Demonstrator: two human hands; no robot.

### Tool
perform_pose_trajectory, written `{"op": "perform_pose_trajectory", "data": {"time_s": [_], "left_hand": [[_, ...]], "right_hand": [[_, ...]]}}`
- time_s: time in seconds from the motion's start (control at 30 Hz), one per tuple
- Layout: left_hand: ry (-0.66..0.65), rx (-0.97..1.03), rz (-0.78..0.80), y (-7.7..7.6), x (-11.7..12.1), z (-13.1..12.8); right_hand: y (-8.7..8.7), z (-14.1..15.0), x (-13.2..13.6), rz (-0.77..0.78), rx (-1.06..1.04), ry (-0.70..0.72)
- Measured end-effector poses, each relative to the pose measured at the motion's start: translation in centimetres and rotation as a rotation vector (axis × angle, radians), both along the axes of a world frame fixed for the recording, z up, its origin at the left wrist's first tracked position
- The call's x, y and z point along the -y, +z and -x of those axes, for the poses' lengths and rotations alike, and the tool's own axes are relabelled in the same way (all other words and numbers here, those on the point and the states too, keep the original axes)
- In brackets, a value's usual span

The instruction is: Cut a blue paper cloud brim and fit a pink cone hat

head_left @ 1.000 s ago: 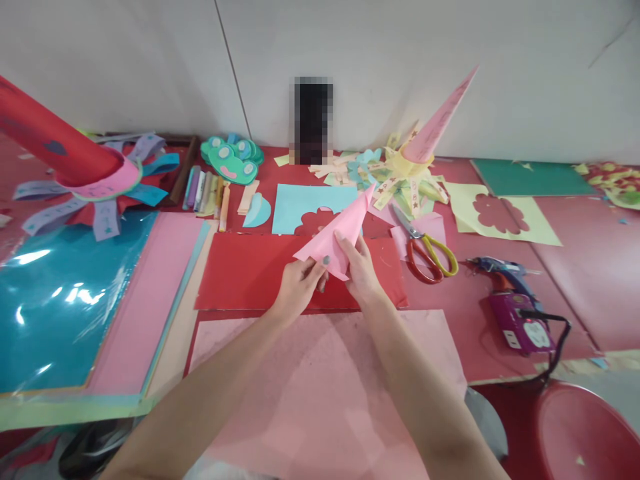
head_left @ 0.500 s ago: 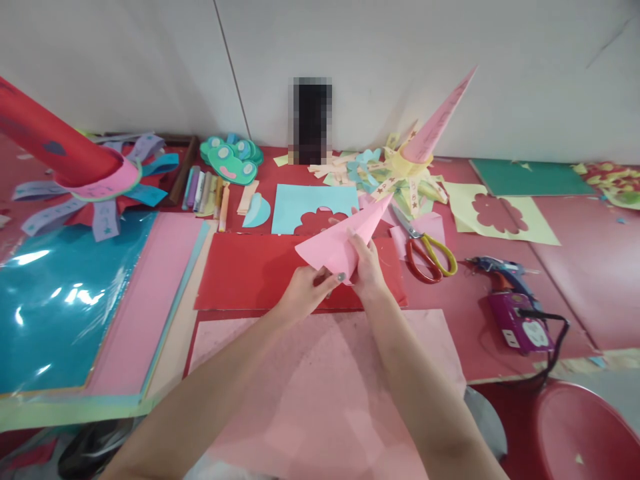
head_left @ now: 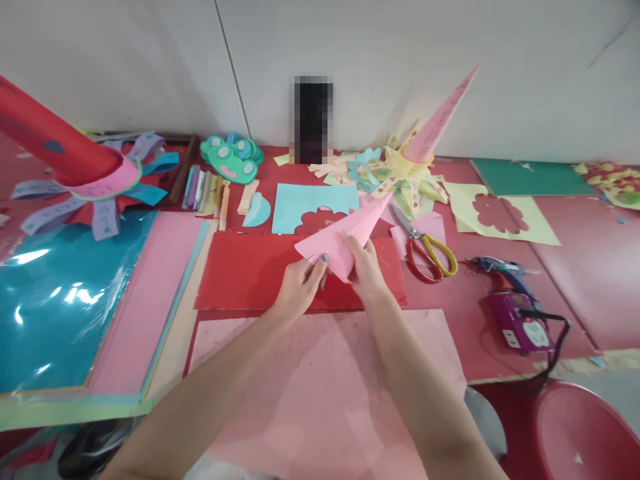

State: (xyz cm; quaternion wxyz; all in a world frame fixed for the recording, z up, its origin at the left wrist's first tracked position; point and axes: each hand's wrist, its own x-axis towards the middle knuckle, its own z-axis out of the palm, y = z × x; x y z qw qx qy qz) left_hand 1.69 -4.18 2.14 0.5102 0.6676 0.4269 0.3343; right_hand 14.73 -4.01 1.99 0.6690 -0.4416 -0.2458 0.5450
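Both hands hold a pink paper cone [head_left: 345, 233] above a red sheet [head_left: 250, 270], its tip pointing up and right. My left hand [head_left: 299, 288] pinches the cone's wide open end with thumb and fingers. My right hand [head_left: 367, 270] wraps round the cone's lower side, fingers pressed on the paper. A larger pale pink sheet [head_left: 320, 387] lies under my forearms.
Scissors [head_left: 425, 247] with red and yellow handles lie right of the cone; a purple glue gun [head_left: 515, 313] sits further right. A finished pink cone with strips [head_left: 425, 147] stands behind. A red cone [head_left: 55, 150], teal sheet [head_left: 60, 293] and frog cutouts [head_left: 233, 160] are left.
The cone's tip swung to the right between the first frame and half a second ago, then stayed. My left hand shifted its pinch on the wide end.
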Motion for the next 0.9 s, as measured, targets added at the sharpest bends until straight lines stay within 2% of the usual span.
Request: {"op": "perform_pose_trajectory", "data": {"time_s": [0.17,0.3,0.47,0.63,0.9], "left_hand": [[-0.115,0.235,0.123,-0.31,0.13,0.03],[-0.129,0.325,0.118,-0.54,-0.1,0.04],[-0.051,0.348,0.078,-0.39,-0.46,0.03],[0.035,0.342,0.125,-0.1,-0.39,-0.2],[0.051,0.272,0.105,0.24,-0.34,-0.12]], "right_hand": [[0.11,-0.36,-0.04,0.001,-0.069,-0.025],[0.33,-0.59,-0.06,0.043,-0.11,0.025],[0.2,-0.42,-0.05,0.02,-0.104,0.049],[0.12,-0.2,0.03,-0.016,-0.08,0.042],[0.34,-0.11,0.1,-0.027,-0.052,0.043]]}}
